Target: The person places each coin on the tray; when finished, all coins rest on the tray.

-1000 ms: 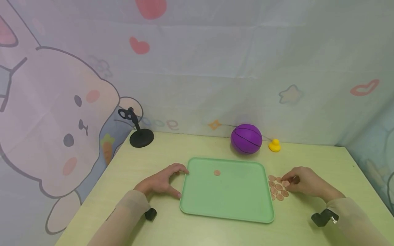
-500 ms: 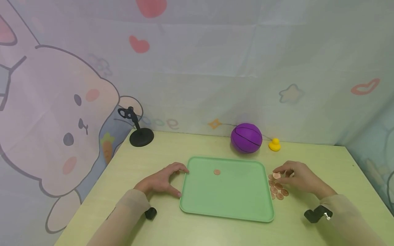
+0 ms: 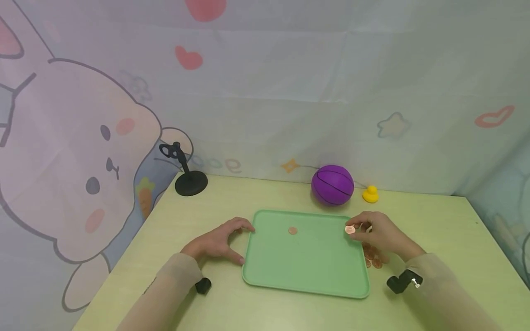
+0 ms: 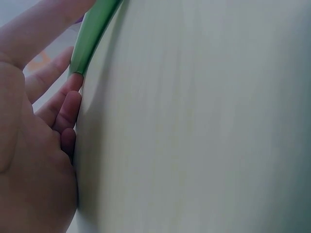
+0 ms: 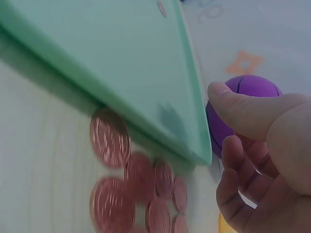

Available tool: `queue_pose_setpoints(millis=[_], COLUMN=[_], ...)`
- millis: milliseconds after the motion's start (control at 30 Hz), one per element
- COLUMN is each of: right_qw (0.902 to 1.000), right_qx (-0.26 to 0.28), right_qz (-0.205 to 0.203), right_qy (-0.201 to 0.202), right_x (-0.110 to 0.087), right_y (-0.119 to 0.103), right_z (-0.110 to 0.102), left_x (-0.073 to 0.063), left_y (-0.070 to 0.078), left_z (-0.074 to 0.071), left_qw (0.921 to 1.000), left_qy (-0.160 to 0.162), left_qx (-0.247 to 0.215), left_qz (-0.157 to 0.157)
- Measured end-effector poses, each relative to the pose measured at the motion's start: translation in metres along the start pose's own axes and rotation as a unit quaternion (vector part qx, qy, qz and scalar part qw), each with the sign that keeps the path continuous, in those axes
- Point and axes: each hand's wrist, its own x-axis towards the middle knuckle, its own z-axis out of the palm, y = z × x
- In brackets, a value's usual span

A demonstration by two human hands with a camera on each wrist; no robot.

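A green tray (image 3: 306, 264) lies on the table, with one copper coin (image 3: 292, 231) flat in its back part. My right hand (image 3: 382, 232) pinches another copper coin (image 3: 350, 229) between thumb and fingertips, above the tray's back right corner. That pinched coin is hidden behind the thumb in the right wrist view. Several loose copper coins (image 5: 111, 137) lie on the table beside the tray's right rim, partly covered by my right hand in the head view. At the tray's left rim, my left hand (image 3: 215, 241) rests with thumb and fingers spread, their tips touching the edge.
Behind the tray stand a purple ball (image 3: 332, 185) with black lines and a small yellow rubber duck (image 3: 370, 194). A black stand (image 3: 191, 183) with a round base is at the table's back left. A printed cloth (image 3: 265, 92) hangs behind the table.
My right hand has lifted a coin from the pile and carried it left, from beside the tray to over its back right corner. My left hand has stayed at the rim.
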Motion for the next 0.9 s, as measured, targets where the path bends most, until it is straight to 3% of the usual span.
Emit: queue_pose_setpoints(millis=[567,900], right_qw=[0.9988,0.9971], right_qx=[0.01,-0.028], right_qz=[-0.023,-0.051], right_qy=[-0.042,-0.049], right_x=[0.044,0.063], right_y=[-0.033,-0.038], right_z=[0.04,0.061], left_x=[0.001,0.001], left_y=[-0.001,-0.004], left_z=[0.0,0.001], left_qw=[1.0,1.0], left_qy=[-0.003,0.001], left_qx=[-0.002,-0.004], left_qz=[0.002,-0.001])
